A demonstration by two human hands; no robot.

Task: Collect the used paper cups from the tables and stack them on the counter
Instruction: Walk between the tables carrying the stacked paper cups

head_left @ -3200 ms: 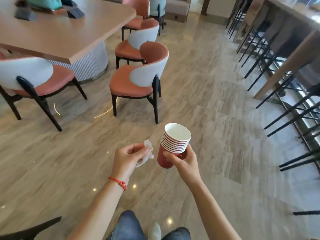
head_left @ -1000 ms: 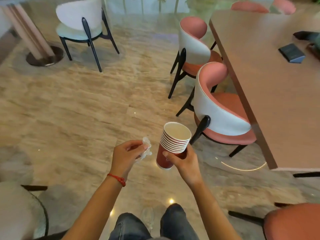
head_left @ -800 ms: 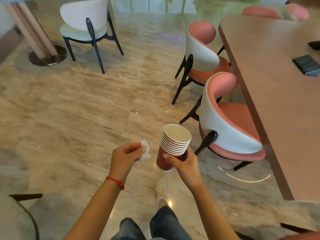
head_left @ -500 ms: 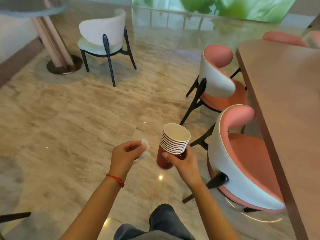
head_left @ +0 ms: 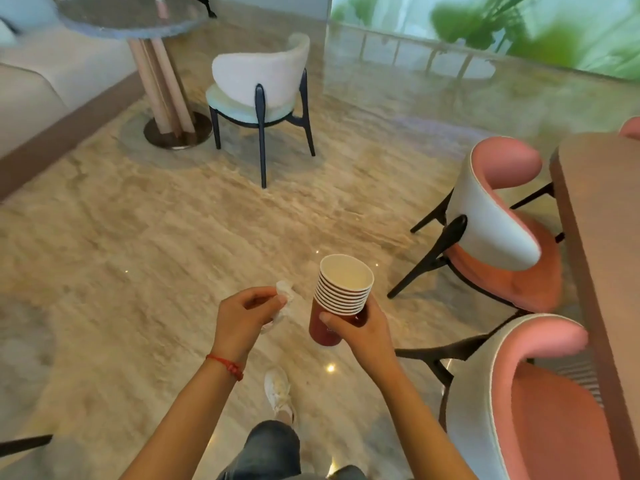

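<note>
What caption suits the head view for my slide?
Right hand holds a stack of red paper cups, left hand pinches a crumpled tissue, above a marble floor.

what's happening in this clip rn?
A person is walking across a marble floor with used paper cups. The right hand holds a nested stack of red cups, and the left hand pinches a crumpled white tissue. No counter is in view, so the stack isn't set down yet. Pink chairs and a wooden table are to the right.
</note>
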